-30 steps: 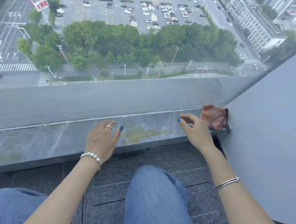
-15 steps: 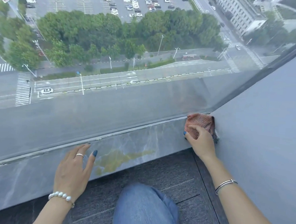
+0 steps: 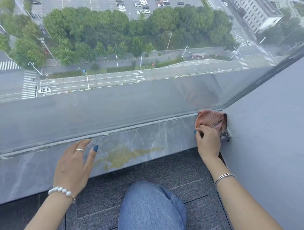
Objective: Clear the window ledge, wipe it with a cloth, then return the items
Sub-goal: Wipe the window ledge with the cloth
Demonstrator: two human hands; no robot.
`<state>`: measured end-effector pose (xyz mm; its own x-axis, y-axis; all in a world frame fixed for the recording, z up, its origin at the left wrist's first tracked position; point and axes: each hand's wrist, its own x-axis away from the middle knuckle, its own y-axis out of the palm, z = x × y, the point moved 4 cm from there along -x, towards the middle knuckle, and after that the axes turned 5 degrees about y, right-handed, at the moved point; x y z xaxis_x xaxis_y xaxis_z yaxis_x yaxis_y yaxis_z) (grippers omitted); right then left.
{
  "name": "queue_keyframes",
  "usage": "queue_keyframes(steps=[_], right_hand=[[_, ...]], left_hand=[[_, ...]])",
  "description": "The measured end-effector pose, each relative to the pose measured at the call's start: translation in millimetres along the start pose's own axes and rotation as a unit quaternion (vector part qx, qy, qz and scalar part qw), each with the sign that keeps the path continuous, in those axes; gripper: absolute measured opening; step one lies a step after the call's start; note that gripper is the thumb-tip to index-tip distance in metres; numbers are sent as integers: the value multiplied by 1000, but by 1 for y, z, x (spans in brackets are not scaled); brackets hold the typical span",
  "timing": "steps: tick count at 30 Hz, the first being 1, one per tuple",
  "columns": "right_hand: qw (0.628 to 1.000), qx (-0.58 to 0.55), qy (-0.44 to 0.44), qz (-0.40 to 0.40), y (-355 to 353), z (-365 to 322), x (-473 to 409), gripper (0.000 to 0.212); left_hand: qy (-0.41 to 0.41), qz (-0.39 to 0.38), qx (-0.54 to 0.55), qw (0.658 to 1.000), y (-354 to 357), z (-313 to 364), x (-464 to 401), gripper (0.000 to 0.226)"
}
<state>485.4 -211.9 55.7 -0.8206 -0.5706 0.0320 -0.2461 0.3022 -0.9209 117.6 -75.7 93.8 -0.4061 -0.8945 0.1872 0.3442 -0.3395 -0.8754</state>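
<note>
Orange woven cloth (image 3: 210, 118) at right-centre, fingers of the right hand (image 3: 208, 141) curled onto it; left hand (image 3: 73, 165) flat, fingers spread, on the marble ledge (image 3: 146, 137).

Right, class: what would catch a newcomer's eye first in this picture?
Probably the steep view through the window down onto trees and a car park. Then the red cloth pressed into the ledge's far right corner by the right hand, and a yellowish stain mid-ledge beside the flat left hand.
</note>
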Motion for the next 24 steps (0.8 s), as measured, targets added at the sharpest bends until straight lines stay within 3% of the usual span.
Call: queue_keyframes(steps=[12,15,24], right_hand=[[999,-44,-11,-20,22,-63,48,20],[998,-46,-31,-33,94,-74,54,19],[990,-75,-80,-87,144,-127,74,19]], left_hand=[[4,16,9,1000,-30,-28,-3,54],[-9,6,13,1000,13,-69,-28,51],[-26,9,27,999,24,-105,-49,56]])
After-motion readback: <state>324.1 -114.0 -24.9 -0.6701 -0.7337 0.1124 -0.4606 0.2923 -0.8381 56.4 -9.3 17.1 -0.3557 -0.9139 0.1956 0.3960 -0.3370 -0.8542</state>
